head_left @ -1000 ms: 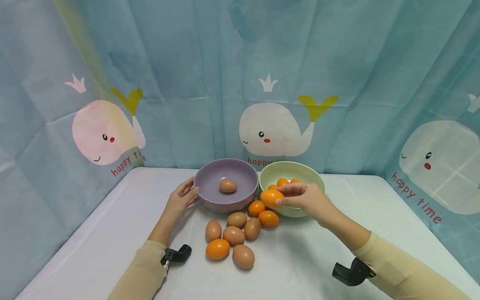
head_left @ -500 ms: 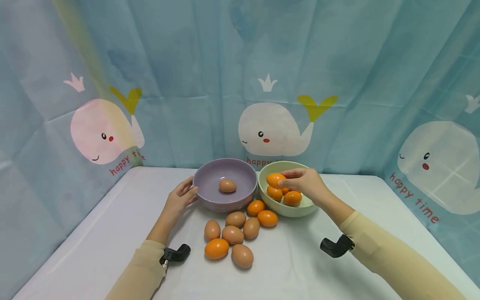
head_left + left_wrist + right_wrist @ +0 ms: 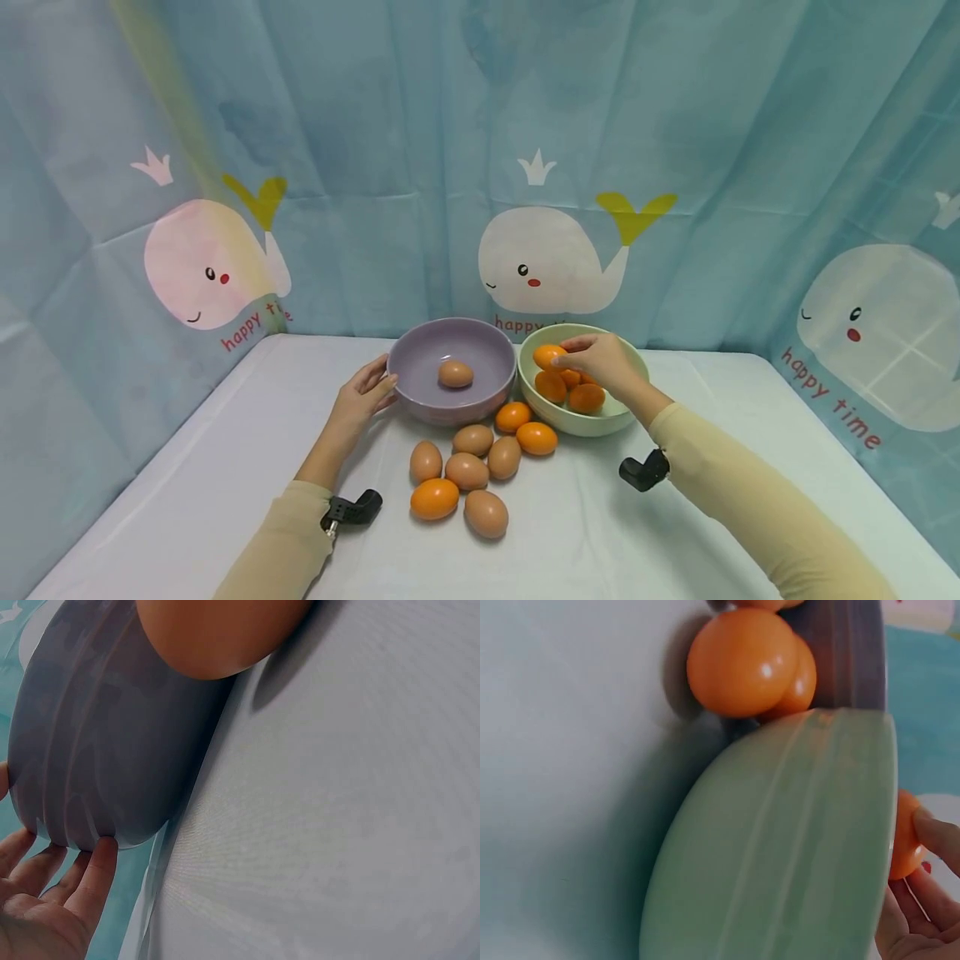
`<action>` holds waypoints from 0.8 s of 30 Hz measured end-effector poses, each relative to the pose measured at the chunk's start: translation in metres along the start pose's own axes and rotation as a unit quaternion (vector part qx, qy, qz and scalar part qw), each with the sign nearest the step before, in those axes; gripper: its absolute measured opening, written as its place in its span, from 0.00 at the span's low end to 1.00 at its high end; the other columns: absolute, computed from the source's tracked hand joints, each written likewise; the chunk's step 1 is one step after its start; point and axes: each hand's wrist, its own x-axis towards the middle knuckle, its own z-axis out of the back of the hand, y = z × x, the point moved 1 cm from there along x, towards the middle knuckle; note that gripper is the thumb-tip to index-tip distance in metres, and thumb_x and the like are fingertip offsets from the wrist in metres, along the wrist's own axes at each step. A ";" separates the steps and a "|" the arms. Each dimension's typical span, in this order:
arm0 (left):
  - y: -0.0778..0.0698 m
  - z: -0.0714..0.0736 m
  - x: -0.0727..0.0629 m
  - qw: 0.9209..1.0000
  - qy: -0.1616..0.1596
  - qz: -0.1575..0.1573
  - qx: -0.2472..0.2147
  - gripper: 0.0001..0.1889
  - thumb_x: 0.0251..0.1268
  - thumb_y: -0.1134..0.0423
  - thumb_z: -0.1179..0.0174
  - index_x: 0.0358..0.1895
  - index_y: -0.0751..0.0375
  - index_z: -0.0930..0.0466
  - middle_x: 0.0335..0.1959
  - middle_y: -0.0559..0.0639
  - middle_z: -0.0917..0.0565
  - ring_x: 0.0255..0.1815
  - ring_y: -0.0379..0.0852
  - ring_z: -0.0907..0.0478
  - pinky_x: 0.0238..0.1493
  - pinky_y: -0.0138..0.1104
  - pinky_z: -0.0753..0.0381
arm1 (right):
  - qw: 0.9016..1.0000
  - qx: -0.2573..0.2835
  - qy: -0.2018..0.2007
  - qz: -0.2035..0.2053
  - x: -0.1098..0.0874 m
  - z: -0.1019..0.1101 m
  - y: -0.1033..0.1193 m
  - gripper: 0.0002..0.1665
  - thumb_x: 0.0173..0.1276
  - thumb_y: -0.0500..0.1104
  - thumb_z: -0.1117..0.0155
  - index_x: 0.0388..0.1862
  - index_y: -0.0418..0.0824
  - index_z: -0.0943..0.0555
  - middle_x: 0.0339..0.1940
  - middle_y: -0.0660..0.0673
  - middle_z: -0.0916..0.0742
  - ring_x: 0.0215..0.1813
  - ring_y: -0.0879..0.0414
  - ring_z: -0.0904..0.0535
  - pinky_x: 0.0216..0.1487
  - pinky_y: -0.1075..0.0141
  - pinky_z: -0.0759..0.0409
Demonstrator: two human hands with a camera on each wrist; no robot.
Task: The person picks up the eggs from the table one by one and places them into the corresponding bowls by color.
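Observation:
My right hand (image 3: 603, 360) pinches a glossy orange egg (image 3: 550, 357) between thumb and fingers over the light green bowl (image 3: 588, 425). In the right wrist view, that orange egg (image 3: 906, 838) shows just past the bowl's rim. Several orange eggs lie inside the green bowl. My left hand (image 3: 362, 393) touches the left side of the purple bowl (image 3: 450, 412). The left wrist view has its fingertips (image 3: 105, 844) against the bowl's outer wall. One brown egg (image 3: 455, 374) lies inside the purple bowl.
In front of the bowls, on the white cloth (image 3: 615, 533), lie several brown eggs (image 3: 467, 472) and three orange eggs (image 3: 537, 438). The two bowls stand side by side. Behind them hangs a blue curtain (image 3: 420, 250) printed with whales.
My right hand has carried the orange egg up and back from the green bowl's front rim to over its inside. My left hand has stayed at the purple bowl.

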 end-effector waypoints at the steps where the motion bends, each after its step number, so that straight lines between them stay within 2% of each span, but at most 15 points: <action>1: 0.000 0.000 0.000 1.000 -0.001 0.000 0.001 0.35 0.75 0.56 0.44 0.79 0.59 0.46 0.80 0.55 0.43 0.79 0.53 0.41 0.66 0.38 0.21 | 1.000 -0.005 -0.001 -0.003 0.002 -0.001 0.000 0.28 0.64 0.50 0.28 0.60 0.39 0.18 0.59 0.38 0.15 0.55 0.48 0.18 0.64 0.54 0.17; 6: 0.001 -0.001 0.000 1.000 -0.003 -0.002 0.002 0.34 0.75 0.57 0.44 0.79 0.59 0.46 0.80 0.56 0.43 0.79 0.54 0.40 0.66 0.37 0.21 | 0.999 -0.038 -0.012 0.010 0.011 -0.004 -0.001 0.27 0.64 0.50 0.28 0.59 0.39 0.17 0.60 0.39 0.15 0.58 0.46 0.20 0.66 0.55 0.19; 12: 0.000 -0.001 0.000 1.000 -0.008 0.001 0.001 0.33 0.76 0.59 0.45 0.78 0.60 0.45 0.80 0.56 0.42 0.79 0.54 0.40 0.64 0.36 0.20 | 0.999 -0.046 -0.014 0.024 0.020 -0.007 0.000 0.26 0.64 0.47 0.28 0.59 0.37 0.17 0.60 0.37 0.15 0.63 0.44 0.23 0.70 0.51 0.24; 19: -0.001 -0.001 0.000 1.000 -0.004 0.002 0.000 0.33 0.76 0.59 0.45 0.79 0.60 0.46 0.80 0.56 0.44 0.79 0.54 0.41 0.66 0.39 0.22 | 0.996 -0.075 -0.029 0.032 0.029 -0.012 -0.001 0.24 0.63 0.44 0.27 0.56 0.34 0.16 0.56 0.35 0.13 0.60 0.44 0.20 0.67 0.52 0.21; 24: -0.001 -0.001 -0.001 1.000 -0.003 0.003 -0.004 0.34 0.76 0.58 0.44 0.79 0.60 0.47 0.80 0.56 0.44 0.79 0.54 0.41 0.67 0.41 0.23 | 0.995 -0.090 -0.035 0.026 0.032 -0.017 -0.003 0.23 0.61 0.43 0.26 0.54 0.35 0.15 0.54 0.36 0.13 0.55 0.46 0.19 0.61 0.55 0.17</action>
